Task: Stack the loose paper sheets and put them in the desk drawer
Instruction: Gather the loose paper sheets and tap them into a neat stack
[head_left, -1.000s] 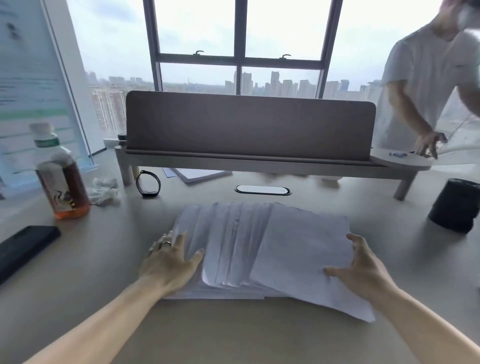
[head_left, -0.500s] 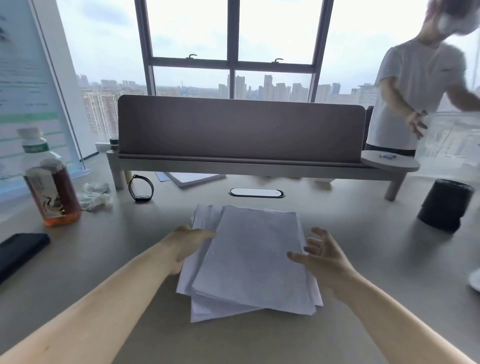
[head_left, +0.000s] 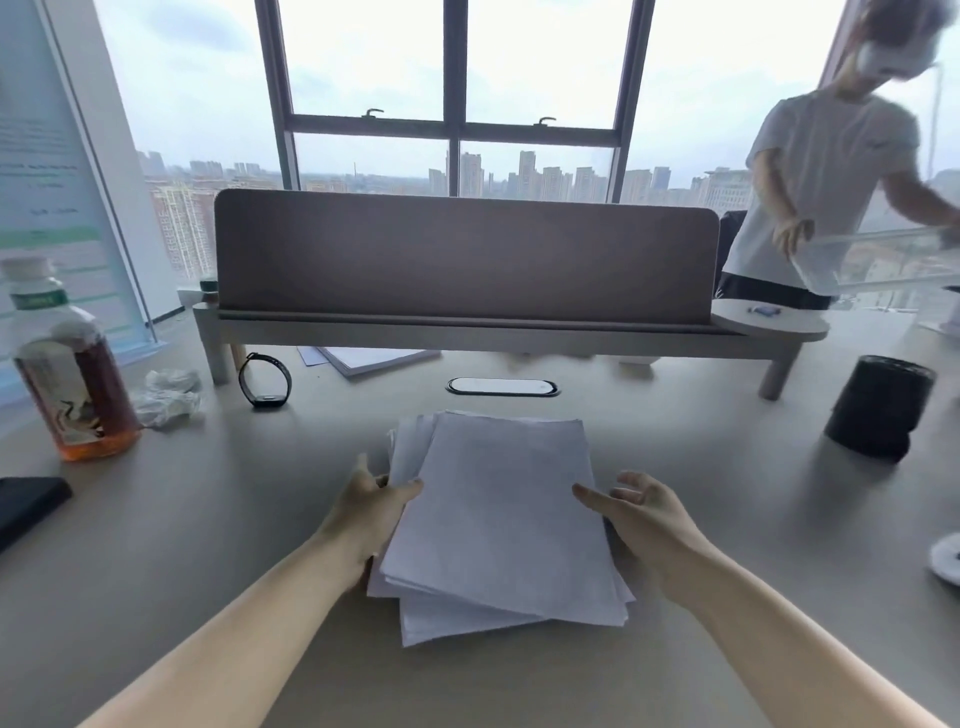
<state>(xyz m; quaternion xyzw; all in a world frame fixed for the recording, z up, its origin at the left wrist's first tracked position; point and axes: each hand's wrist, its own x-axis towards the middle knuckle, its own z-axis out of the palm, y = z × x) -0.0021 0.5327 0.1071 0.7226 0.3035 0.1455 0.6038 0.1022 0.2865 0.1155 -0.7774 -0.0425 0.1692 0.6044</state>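
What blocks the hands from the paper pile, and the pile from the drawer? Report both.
Nothing stands between them: the left hand presses the left edge of the paper pile, and the right hand sits open at its right edge. No drawer is in view, so that path cannot be judged.

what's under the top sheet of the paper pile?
More white sheets: the paper pile is fanned, with lower corners sticking out at the near edge and upper left. Left hand and right hand flank it. The sheet count is hidden.
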